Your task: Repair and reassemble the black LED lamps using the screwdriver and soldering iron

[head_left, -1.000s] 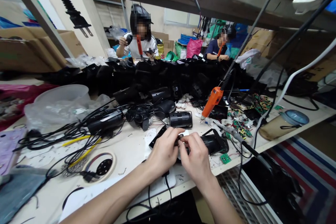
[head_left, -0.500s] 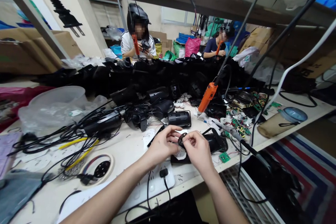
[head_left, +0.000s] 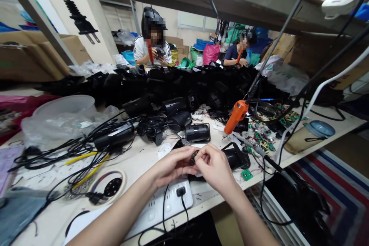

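Observation:
Over the front of the bench, both hands meet at a small dark round part (head_left: 193, 157). My left hand (head_left: 174, 166) holds it between thumb and fingertips. My right hand (head_left: 212, 163) is closed in a pinch against its right side. Fingers cover much of the part, so its kind is unclear. Behind my right hand lies a black housing (head_left: 236, 157), with a small green circuit board (head_left: 246, 175) to its right. An orange electric screwdriver (head_left: 236, 116) hangs on a coiled cord beyond my hands.
Black camera-like housings (head_left: 197, 132) and tangled cables (head_left: 115, 138) crowd the bench. A white power strip (head_left: 173, 200) lies below my hands, with a tape roll (head_left: 122, 180) leftward. Circuit boards (head_left: 261, 134) and a lidded jar (head_left: 305, 138) stand right. Two people sit across the heap.
Both hands have shifted slightly left with the dark part, and my left fingers have straightened. A clear piece below them is now covered. The orange screwdriver appears farther right and lower.

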Demonstrator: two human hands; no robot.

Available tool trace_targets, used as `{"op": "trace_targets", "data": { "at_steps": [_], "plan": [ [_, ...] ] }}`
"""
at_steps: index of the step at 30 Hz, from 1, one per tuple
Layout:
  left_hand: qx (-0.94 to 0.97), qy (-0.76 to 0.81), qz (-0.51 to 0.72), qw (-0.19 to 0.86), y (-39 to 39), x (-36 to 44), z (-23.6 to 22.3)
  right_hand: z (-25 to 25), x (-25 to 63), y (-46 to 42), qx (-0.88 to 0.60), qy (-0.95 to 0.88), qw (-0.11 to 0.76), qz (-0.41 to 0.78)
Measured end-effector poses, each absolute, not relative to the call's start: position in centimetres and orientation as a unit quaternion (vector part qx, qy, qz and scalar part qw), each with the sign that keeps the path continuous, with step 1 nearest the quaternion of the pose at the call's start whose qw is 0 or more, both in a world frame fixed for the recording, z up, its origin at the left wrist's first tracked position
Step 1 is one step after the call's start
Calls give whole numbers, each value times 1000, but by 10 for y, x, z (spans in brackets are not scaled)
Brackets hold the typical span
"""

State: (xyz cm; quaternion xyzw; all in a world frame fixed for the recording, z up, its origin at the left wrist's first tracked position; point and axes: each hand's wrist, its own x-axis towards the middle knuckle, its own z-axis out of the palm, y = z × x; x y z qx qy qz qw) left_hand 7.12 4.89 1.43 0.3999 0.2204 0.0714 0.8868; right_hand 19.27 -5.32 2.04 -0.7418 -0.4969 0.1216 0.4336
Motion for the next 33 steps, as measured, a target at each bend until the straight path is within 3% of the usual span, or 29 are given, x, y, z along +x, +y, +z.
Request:
{"op": "trace_targets", "data": {
  "at_steps": [16, 24, 33],
  "plan": [
    [453, 253, 113, 847, 42, 41, 19, 29, 174, -48, -731, -569, 353, 130],
    [452, 331, 155, 814, 53, -23, 20, 38, 155, -45, -686, -616, 342, 183],
    [475, 471, 255, 699, 61, -86, 2, -9, 73, -29, -600, -747, 228, 173]
  ]
}}
